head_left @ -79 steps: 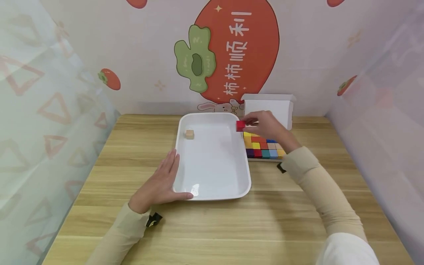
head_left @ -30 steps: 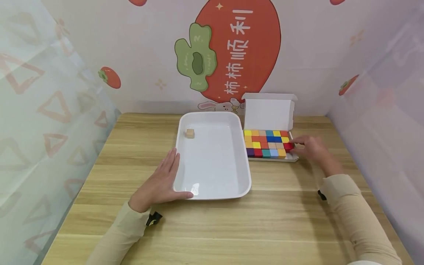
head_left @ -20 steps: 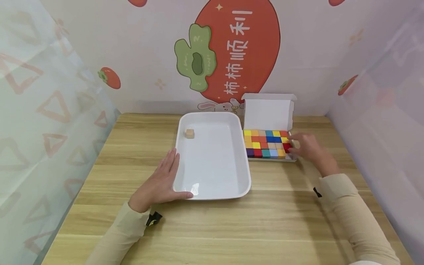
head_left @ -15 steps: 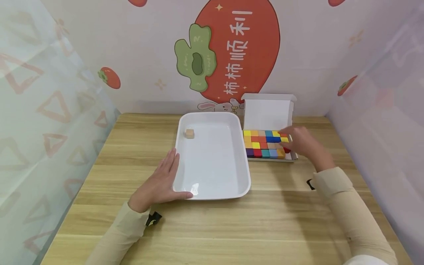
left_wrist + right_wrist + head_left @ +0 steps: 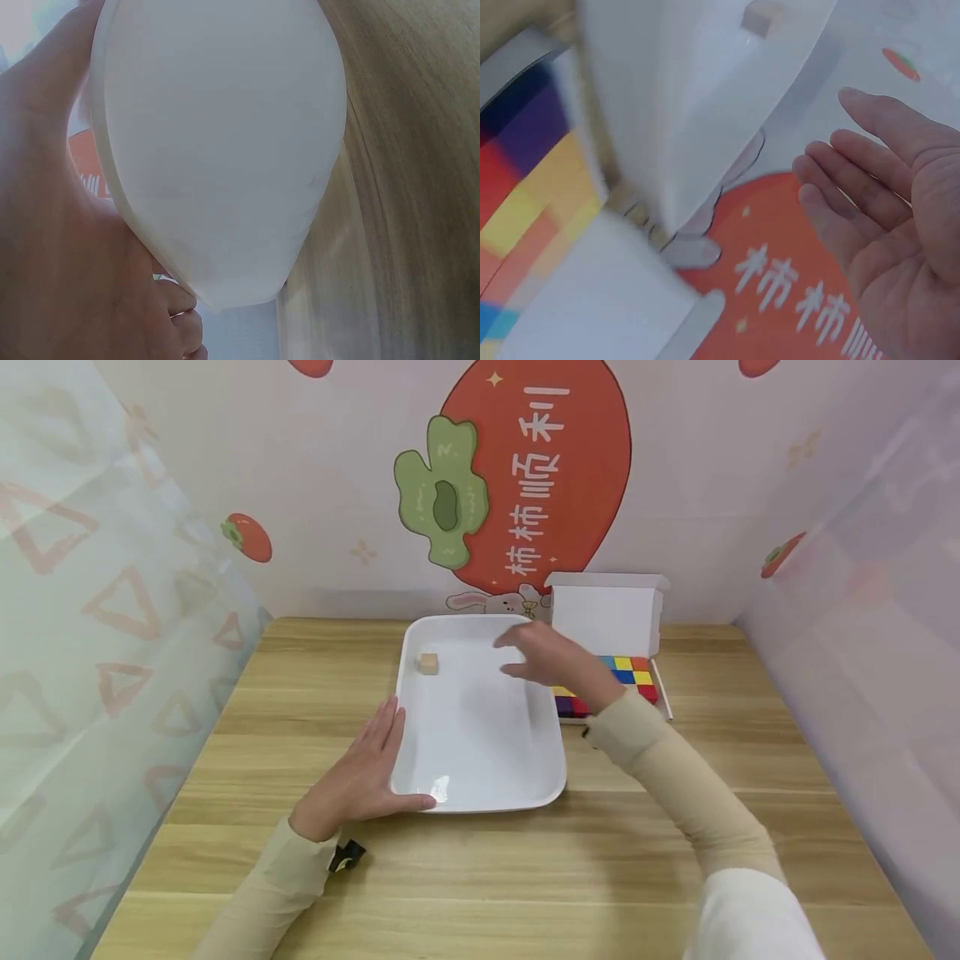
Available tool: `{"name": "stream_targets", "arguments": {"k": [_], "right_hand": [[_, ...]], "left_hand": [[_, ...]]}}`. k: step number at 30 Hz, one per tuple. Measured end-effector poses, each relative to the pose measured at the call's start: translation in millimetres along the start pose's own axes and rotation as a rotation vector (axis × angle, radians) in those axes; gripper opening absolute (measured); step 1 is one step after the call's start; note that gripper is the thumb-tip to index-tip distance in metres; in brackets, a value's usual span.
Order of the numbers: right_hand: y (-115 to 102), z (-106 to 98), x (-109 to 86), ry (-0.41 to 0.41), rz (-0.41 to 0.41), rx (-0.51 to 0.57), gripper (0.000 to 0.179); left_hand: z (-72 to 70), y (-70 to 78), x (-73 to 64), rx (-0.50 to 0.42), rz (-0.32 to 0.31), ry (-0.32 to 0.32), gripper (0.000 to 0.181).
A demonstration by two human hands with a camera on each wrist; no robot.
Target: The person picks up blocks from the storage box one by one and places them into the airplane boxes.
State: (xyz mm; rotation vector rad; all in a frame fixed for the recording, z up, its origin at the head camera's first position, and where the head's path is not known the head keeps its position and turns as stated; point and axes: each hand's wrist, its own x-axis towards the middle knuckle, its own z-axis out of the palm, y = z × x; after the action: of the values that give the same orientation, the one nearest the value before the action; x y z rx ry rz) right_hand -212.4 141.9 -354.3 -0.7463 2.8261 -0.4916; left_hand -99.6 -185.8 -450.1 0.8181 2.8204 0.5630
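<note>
My left hand [image 5: 360, 777] lies spread around the near-left corner of the white tray [image 5: 551, 777], fingers along its left rim and thumb on the near rim. In the left wrist view the same hand [image 5: 97, 255] is at the edge of the tray [image 5: 217, 150]. Over the right part of the tray hovers my right hand [image 5: 543, 656], fingers and thumb apart with nothing between them. The right wrist view also has this hand [image 5: 892, 202] bare. One plain wooden cube [image 5: 428, 664] sits inside the tray near its far-left corner; it is blurred in the right wrist view.
Right of the tray stands an open white box [image 5: 607, 618], lid raised, holding several coloured cubes [image 5: 624, 677]. A dark red cube [image 5: 647, 693] sits near its right end. My right forearm covers part of the box. A patterned backdrop [image 5: 330, 468] rises behind the wooden table [image 5: 525, 885].
My right hand carried a red cube, was then at the box's right end, let go of the cube there, and moved left over the tray. The left hand and wooden cube stayed put.
</note>
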Motion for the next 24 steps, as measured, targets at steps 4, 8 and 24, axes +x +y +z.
{"name": "stream_targets", "arguments": {"k": [4, 8, 24], "right_hand": [[-23.7, 10.4, 35.7, -0.050, -0.042, 0.005, 0.048], [-31.5, 27.6, 62.5, -0.059, -0.101, 0.032, 0.046], [-31.4, 93.3, 127.6, 0.053, 0.114, 0.112, 0.034]], "left_hand": [[0.3, -0.6, -0.2, 0.001, -0.003, 0.006, 0.141], [2.2, -1.0, 0.6, 0.001, 0.005, -0.001, 0.141], [3.5, -3.3, 2.8, -0.004, 0.032, 0.013, 0.140]]}}
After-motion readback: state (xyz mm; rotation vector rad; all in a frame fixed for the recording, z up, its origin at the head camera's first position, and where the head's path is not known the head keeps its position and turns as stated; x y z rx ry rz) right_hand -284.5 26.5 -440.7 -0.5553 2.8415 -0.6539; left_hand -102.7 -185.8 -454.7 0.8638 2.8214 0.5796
